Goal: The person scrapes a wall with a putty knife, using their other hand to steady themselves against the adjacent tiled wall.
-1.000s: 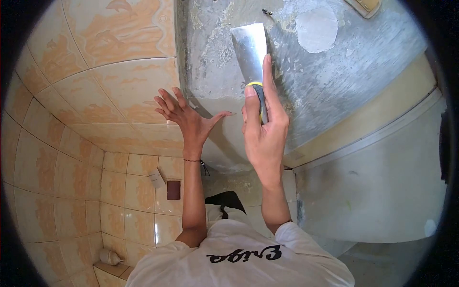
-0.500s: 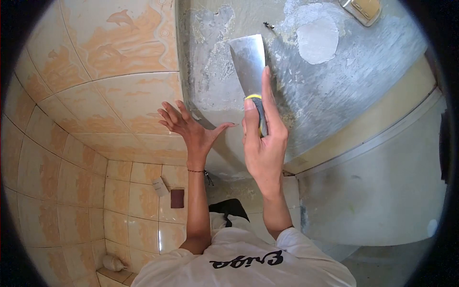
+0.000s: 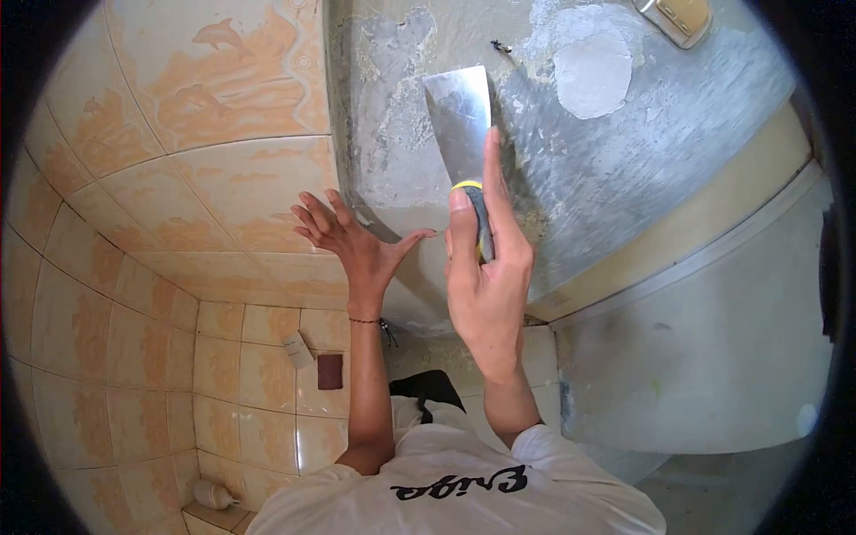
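A putty knife [image 3: 461, 120] with a broad metal blade and a grey and yellow handle is in my right hand [image 3: 493, 294]. My thumb lies on the handle and my index finger stretches along the blade's edge. The blade points up the view, over the rough grey cement surface [image 3: 392, 165]. To the left, my left hand [image 3: 352, 241] is empty, its fingers spread and thumb out, by the edge where the orange-patterned tiles [image 3: 250, 183] meet the cement. A smooth pale patch [image 3: 593, 76] shows on the cement, right of the blade.
A small dark bit [image 3: 501, 46] is on the cement near the blade tip. At the top right is a clear and yellowish case [image 3: 678, 20]. A maroon square [image 3: 330, 372] and a small pale packet [image 3: 299, 349] are on the tiles lower left. A curved pale panel [image 3: 687, 357] stands at right.
My right hand and the putty knife have shifted slightly to the left, with the grip unchanged. My left hand stays nearly still, with its fingers spread.
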The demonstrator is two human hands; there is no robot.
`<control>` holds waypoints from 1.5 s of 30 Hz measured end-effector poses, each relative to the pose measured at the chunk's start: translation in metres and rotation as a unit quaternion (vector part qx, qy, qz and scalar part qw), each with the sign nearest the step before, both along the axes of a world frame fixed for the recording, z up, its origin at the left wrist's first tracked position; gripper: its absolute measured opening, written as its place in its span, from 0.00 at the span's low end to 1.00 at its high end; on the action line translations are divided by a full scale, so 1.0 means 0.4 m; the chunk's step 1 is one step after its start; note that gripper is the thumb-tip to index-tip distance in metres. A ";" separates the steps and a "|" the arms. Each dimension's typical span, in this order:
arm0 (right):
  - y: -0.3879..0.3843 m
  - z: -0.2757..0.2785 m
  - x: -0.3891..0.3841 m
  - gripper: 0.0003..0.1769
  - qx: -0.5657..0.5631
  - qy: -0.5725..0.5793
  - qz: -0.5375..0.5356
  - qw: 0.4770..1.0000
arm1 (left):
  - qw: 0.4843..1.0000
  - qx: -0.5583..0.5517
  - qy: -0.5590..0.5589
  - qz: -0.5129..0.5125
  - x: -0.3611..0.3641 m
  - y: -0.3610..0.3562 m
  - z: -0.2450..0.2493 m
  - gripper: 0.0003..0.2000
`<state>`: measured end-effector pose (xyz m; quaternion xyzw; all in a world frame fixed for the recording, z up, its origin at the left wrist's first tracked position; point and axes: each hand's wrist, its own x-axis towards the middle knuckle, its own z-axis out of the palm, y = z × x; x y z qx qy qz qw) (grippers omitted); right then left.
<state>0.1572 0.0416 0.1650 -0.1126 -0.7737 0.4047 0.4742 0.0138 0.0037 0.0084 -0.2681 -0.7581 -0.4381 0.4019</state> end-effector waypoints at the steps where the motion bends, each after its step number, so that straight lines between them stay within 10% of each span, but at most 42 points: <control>1: 0.009 -0.014 -0.004 0.30 0.013 0.011 0.001 1.000 | 1.000 0.002 -0.002 -0.001 0.001 0.000 0.001 0.80; 45: -0.026 -0.024 -0.019 0.31 -0.070 0.039 0.028 0.996 | 1.000 0.003 -0.006 -0.007 -0.006 -0.004 -0.012 0.79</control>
